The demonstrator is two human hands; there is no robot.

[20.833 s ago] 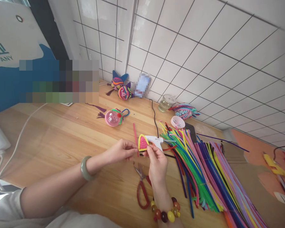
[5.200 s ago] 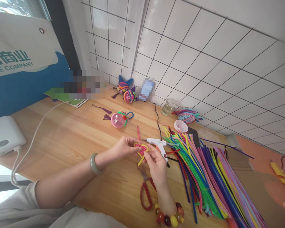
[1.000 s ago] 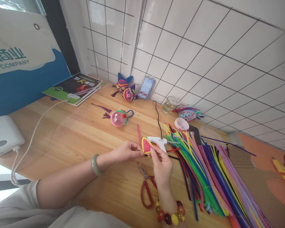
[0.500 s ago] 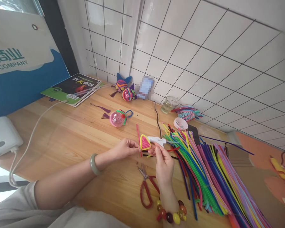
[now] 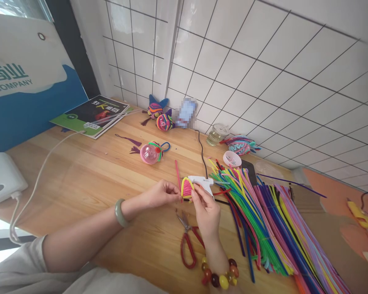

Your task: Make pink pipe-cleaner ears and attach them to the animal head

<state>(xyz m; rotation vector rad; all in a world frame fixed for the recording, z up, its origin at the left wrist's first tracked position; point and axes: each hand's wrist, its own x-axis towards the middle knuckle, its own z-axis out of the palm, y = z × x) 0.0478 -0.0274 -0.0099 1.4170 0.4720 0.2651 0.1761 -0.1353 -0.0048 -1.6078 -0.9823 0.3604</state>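
Observation:
Between my two hands is a small pipe-cleaner piece (image 5: 187,189), pink inside with a yellow rounded border. My left hand (image 5: 164,194) pinches its lower left corner. The thumb and fingers of my right hand (image 5: 206,210) grip its right edge. Just behind the piece lies a white glue gun (image 5: 202,182), partly covered by my right fingers. A loose pink pipe cleaner (image 5: 177,173) lies beyond my left fingertips. Below the hands, red-handled scissors (image 5: 187,245) rest on the wooden table (image 5: 131,249), partly hidden by my right wrist.
Bundles of coloured pipe cleaners (image 5: 263,228) cover the right side. A clear-bellied pink ornament (image 5: 151,153) lies farther back. Along the tiled wall stand two striped fish-like ornaments (image 5: 164,121), a glass jar (image 5: 217,134) and a pink dish (image 5: 232,159). A black cord (image 5: 201,149) crosses the table.
My right hand has shifted left and up, from below the piece's right corner onto its right edge. The piece has turned slightly. My left hand keeps its pinch.

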